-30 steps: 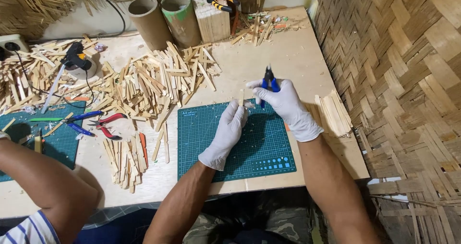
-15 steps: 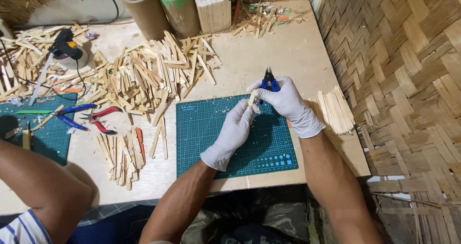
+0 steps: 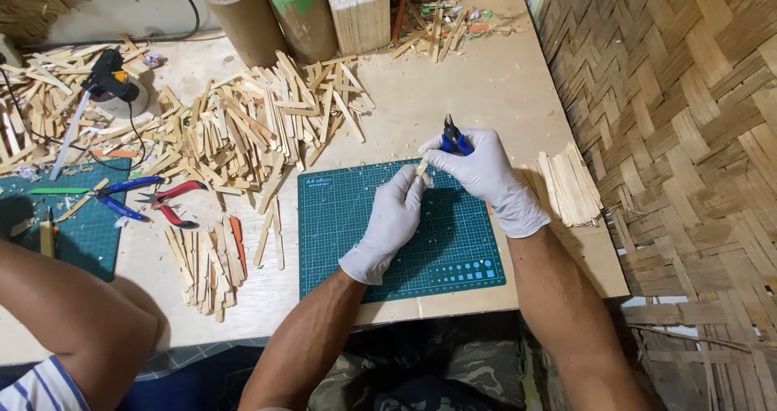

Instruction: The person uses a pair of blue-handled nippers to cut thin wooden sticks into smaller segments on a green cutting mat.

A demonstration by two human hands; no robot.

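Observation:
Both my hands wear white gloves and meet above the far edge of a green cutting mat (image 3: 453, 249). My left hand (image 3: 392, 221) pinches a small wooden stick (image 3: 422, 167) at its fingertips. My right hand (image 3: 486, 176) grips blue-handled cutters (image 3: 452, 136), their dark jaws pointing up and away, just right of the stick's top end. A big heap of flat wooden sticks (image 3: 251, 128) lies left of the mat.
A neat stack of sticks (image 3: 571, 186) sits right of my right hand, by a woven bamboo wall (image 3: 688, 136). Two cardboard tubes (image 3: 271, 10) and a wooden block (image 3: 360, 14) stand at the back. Another person's arm (image 3: 73, 306), pliers (image 3: 166, 201) and a second mat (image 3: 65, 217) are left.
My hands have stayed together over the mat. The stick and cutters shifted slightly, and the cutters now sit a little higher beside the stick's tip.

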